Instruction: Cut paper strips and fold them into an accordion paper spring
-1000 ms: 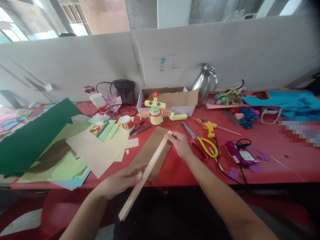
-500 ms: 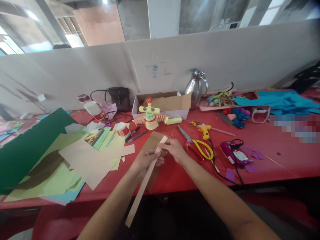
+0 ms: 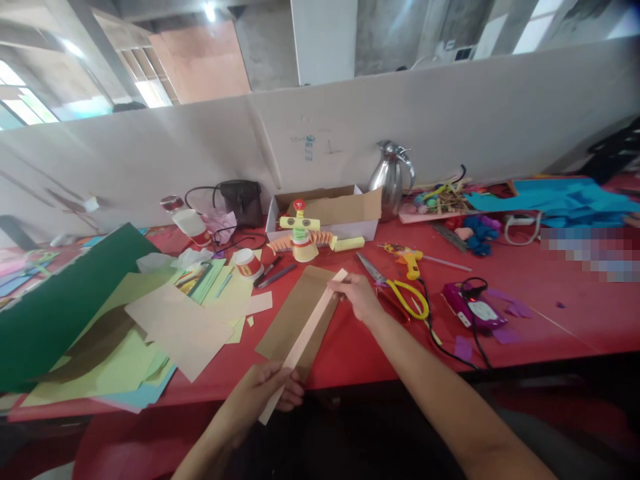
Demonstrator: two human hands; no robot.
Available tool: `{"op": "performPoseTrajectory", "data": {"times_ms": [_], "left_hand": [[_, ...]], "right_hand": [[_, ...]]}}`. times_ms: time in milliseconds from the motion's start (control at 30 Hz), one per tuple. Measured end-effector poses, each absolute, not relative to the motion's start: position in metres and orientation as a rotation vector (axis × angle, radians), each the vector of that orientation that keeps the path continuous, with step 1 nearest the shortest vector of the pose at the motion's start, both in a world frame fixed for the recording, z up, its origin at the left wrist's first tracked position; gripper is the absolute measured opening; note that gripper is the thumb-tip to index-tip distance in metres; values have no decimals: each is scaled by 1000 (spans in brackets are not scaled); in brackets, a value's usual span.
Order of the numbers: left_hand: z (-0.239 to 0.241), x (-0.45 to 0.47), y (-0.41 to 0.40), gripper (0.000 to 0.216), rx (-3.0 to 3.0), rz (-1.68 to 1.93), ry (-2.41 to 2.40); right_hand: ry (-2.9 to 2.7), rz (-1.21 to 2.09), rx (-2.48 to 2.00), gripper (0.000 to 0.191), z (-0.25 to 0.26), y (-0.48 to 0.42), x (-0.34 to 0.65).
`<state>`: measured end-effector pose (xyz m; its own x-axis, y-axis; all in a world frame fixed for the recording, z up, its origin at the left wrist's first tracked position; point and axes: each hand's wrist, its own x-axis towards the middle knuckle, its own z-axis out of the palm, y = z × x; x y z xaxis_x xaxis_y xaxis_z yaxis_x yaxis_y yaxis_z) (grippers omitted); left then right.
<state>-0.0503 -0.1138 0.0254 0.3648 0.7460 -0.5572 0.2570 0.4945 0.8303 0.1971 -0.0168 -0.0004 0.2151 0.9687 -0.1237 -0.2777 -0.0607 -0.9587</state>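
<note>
Down the pale paper strip [image 3: 309, 328] the left hand [image 3: 265, 392] has moved, away from the right hand [image 3: 357, 297], where half a second ago they nearly met. Most of its length is now bared between two grips, probably steadier for handling. Both hands pinch it: the right near its upper tip, the left near the lower end, a short tail protruding. It slants across the frame's lower centre, over brown card [image 3: 285, 312]; contact there is unclear.
</note>
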Motion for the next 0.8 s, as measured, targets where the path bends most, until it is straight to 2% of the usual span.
{"op": "performPoseTrajectory", "data": {"times_ms": [333,400,533,667,800], "left_hand": [[34,-81,-137,36,1027,485,1225],[39,-80,-132,31,987,590,1221],[44,-68,-119,47,1008,870,1179],[34,-52,-107,41,943,1164,1179],[27,-43,-97,51,853,1363,1109]], "right_hand": [[-736,1237,-1154,23,0,-18,194],[-651,1224,-1165,22,-4,-15,196],[-528,1191,-1189,22,-11,-10,202],[-484,1136,-1184,26,-13,-9,204],[-491,1098,-1177,23,-14,-10,203]]}}
